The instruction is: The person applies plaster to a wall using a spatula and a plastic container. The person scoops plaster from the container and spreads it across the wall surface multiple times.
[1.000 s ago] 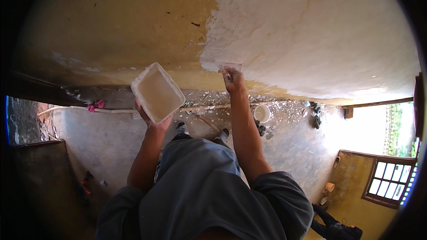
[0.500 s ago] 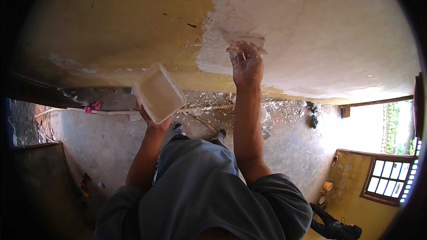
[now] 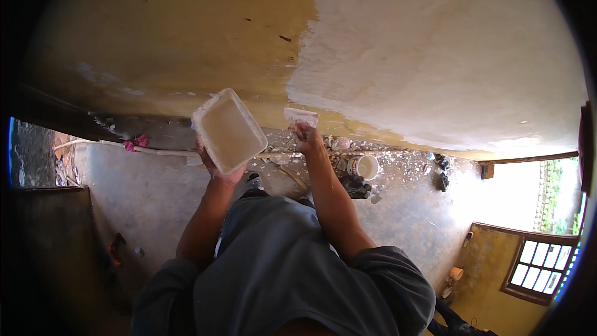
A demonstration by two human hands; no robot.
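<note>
While the left hand (image 3: pixel 222 174) grips the pale rectangular tub (image 3: pixel 211 142) at its near-left side, the right hand (image 3: pixel 306 137) pinches a flat, smeared spreader (image 3: pixel 302 116) to the right of the tub. The wall (image 3: pixel 230 56) rises beyond the tub, ochre straight ahead of it and under a pale coat (image 3: pixel 435 56) farther to its right. The step in hand looks like spreading that coat, with the spreader near the wall's lower part (whether its edge touches, I cannot tell). The next move seems to call for a flat, even press where pale meets ochre, and for keeping the tub level, well clear of the bucket (image 3: pixel 353 168) to its right.
</note>
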